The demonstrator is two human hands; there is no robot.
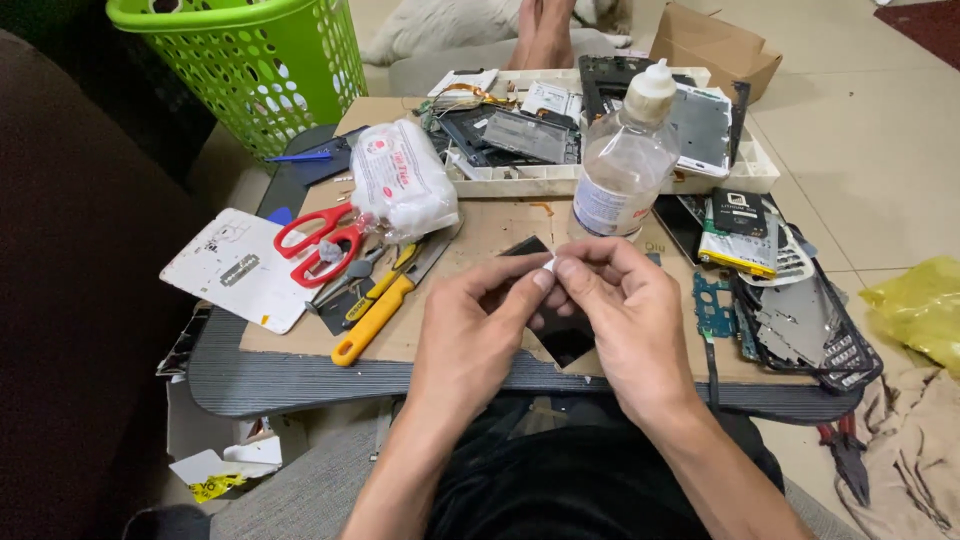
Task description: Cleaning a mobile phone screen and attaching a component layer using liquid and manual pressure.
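White cotton bit (548,263) is pinched between the left hand (472,330) and right hand (625,320), near the tabletop's (300,375) front edge. Just behind stands a clear bottle (625,165).

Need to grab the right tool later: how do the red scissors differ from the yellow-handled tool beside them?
The scissors have red loop handles; the yellow tool has one straight handle. The scissors lie partly on the white panel; the yellow tool lies on cardboard. Neither hand touches them.
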